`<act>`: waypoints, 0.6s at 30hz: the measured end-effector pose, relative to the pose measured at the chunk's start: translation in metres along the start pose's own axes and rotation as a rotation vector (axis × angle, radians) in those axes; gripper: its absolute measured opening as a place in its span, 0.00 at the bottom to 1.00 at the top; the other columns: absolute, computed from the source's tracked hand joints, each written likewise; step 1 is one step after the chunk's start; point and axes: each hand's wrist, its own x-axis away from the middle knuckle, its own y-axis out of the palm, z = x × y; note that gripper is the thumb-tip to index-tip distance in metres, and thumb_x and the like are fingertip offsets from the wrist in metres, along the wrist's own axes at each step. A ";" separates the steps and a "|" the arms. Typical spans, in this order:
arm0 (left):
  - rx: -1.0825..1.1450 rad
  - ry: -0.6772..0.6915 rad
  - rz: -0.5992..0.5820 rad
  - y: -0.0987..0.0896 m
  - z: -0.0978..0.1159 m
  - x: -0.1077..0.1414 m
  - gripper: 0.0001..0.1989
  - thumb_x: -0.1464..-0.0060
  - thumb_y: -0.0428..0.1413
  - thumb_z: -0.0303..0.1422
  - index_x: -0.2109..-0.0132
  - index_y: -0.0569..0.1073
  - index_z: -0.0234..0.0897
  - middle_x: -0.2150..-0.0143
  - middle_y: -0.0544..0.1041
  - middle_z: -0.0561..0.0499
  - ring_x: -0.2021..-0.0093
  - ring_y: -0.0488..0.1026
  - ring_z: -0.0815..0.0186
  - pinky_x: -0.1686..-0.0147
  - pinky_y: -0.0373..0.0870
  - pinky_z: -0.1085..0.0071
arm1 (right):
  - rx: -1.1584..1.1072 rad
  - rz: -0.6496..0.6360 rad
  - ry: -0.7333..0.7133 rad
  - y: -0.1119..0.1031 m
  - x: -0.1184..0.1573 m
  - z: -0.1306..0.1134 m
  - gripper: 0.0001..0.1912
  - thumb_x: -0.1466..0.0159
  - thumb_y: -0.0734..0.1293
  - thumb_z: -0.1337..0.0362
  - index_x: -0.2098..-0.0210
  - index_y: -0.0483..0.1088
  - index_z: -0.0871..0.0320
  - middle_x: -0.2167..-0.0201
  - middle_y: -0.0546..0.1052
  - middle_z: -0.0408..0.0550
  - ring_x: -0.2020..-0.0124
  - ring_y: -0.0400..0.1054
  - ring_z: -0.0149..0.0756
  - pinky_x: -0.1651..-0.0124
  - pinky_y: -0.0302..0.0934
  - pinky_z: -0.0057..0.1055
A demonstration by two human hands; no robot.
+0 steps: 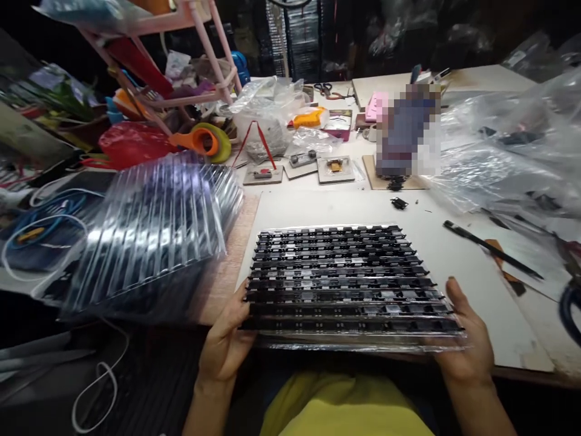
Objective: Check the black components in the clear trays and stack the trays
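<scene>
Both hands hold a clear plastic tray [363, 347] by its short sides, over the front edge of the white work board [308, 206]. Rows of small black parts [336, 281] fill its grooves; their exact kind I cannot make out. My left hand [229, 333] grips the left edge, with its fingers partly hidden under the tray. On the opposite edge my right hand [467, 339] is closed, thumb up along the side and fingers below. To the left lies a stack of ridged clear trays [154, 224].
Small square blocks [336, 169] with parts on them sit behind the tray. Black tweezers [492, 249] and scissors [569, 309] lie at right, near plastic bags [503, 151]. An orange tape dispenser [195, 142] and pink rack [218, 54] stand back left. Blue cable [54, 218] coils at far left.
</scene>
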 end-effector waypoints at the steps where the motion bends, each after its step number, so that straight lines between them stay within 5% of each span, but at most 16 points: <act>1: -0.006 0.002 -0.032 0.002 -0.001 0.000 0.29 0.46 0.51 0.22 0.38 0.61 0.43 0.50 0.76 0.50 0.57 0.75 0.66 0.58 0.73 0.73 | -0.002 0.032 -0.020 0.000 0.000 0.001 0.25 0.32 0.51 0.54 0.64 0.77 0.57 0.62 0.79 0.53 0.59 0.73 0.45 0.47 0.61 0.50; 4: 0.001 0.001 -0.112 0.006 -0.001 -0.002 0.29 0.45 0.49 0.21 0.37 0.59 0.43 0.48 0.74 0.48 0.54 0.74 0.64 0.56 0.71 0.72 | -0.055 0.167 -0.111 0.003 0.003 0.003 0.27 0.32 0.50 0.51 0.65 0.77 0.55 0.63 0.79 0.51 0.62 0.74 0.44 0.47 0.62 0.48; 9: -0.048 -0.023 -0.119 0.007 0.002 -0.001 0.27 0.44 0.50 0.21 0.39 0.60 0.40 0.50 0.75 0.46 0.64 0.76 0.69 0.72 0.70 0.80 | -0.090 0.336 -0.136 0.012 0.010 0.005 0.22 0.31 0.52 0.55 0.62 0.76 0.54 0.63 0.79 0.48 0.65 0.75 0.39 0.46 0.64 0.43; 18: -0.109 -0.011 0.004 0.008 0.003 0.000 0.17 0.48 0.54 0.23 0.50 0.67 0.36 0.58 0.76 0.48 0.60 0.75 0.63 0.65 0.73 0.73 | 0.054 0.333 -0.065 0.005 0.014 0.003 0.18 0.32 0.54 0.64 0.60 0.76 0.53 0.64 0.79 0.47 0.56 0.73 0.40 0.44 0.62 0.42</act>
